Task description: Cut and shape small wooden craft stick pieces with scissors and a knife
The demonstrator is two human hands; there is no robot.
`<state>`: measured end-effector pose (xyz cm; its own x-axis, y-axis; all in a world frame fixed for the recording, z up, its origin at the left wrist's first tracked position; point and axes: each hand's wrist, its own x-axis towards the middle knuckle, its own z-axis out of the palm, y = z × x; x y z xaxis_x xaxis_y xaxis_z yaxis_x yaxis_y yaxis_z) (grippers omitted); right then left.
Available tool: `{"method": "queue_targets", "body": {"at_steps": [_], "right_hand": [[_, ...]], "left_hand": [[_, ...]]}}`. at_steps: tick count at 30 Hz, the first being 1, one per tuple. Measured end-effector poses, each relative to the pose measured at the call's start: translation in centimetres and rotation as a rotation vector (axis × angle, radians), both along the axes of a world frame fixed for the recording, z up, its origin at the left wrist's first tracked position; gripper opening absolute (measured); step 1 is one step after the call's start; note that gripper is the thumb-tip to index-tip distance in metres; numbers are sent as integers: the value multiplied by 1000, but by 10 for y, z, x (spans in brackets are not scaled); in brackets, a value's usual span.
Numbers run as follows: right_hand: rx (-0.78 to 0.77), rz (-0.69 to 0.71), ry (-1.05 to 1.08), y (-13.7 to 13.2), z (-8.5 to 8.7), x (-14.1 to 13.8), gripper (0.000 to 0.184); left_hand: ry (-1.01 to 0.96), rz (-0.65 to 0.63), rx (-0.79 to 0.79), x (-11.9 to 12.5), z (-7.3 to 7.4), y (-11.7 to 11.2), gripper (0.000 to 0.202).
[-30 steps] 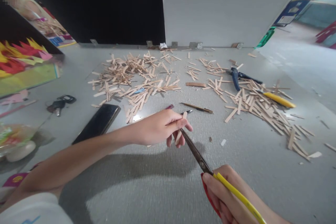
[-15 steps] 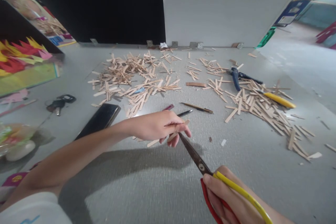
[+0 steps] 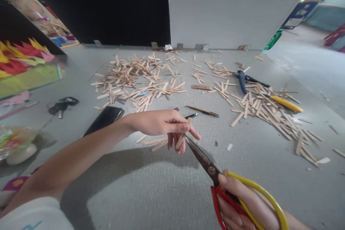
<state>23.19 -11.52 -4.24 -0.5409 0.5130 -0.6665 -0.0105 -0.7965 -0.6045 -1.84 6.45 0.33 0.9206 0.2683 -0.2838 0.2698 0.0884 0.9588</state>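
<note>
My left hand [image 3: 164,124] pinches a short wooden craft stick [image 3: 182,134] between thumb and fingers, held a little above the grey floor. My right hand [image 3: 242,208] grips scissors [image 3: 207,163] with one red and one yellow handle loop. The dark blades point up and left, and their tips meet the stick at my left fingertips. A few cut stick pieces [image 3: 153,142] lie on the floor just below my left hand.
Piles of wooden sticks [image 3: 134,79] spread across the floor, with another pile [image 3: 269,111] at right. Blue pliers [image 3: 242,79], a yellow-handled tool [image 3: 287,103], a pen [image 3: 191,116], a dark phone [image 3: 104,120], keys [image 3: 63,104] and coloured paper [image 3: 24,57] lie around.
My right hand slid right and down, showing more of the scissor handles. My left hand rose slightly and turned the stick more upright; cut pieces now lie below it.
</note>
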Motion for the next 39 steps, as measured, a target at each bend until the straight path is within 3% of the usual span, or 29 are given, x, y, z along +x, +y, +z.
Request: {"method": "queue_targets", "body": {"at_steps": [2, 5, 9, 12, 17, 23, 29, 39], "right_hand": [[94, -34, -70, 0, -1, 2, 80], [195, -41, -118, -1, -5, 6, 78], [196, -25, -149, -2, -2, 8, 81], [215, -26, -168, -4, 3, 8, 79], [322, -39, -123, -6, 3, 6, 73], [306, -57, -240, -8, 12, 4, 74], [287, -93, -298, -8, 13, -1, 76], [318, -84, -333, -10, 6, -2, 76]], "left_hand": [[13, 80, -9, 3, 1, -6, 60], [17, 312, -54, 10, 1, -19, 46], [-57, 602, -101, 19, 3, -34, 33], [-101, 698, -84, 22, 3, -42, 27], [-129, 709, -111, 23, 4, -51, 28], [-162, 722, -157, 25, 6, -59, 29], [-223, 719, -82, 27, 3, -67, 21], [-219, 741, 53, 30, -4, -79, 36]]}}
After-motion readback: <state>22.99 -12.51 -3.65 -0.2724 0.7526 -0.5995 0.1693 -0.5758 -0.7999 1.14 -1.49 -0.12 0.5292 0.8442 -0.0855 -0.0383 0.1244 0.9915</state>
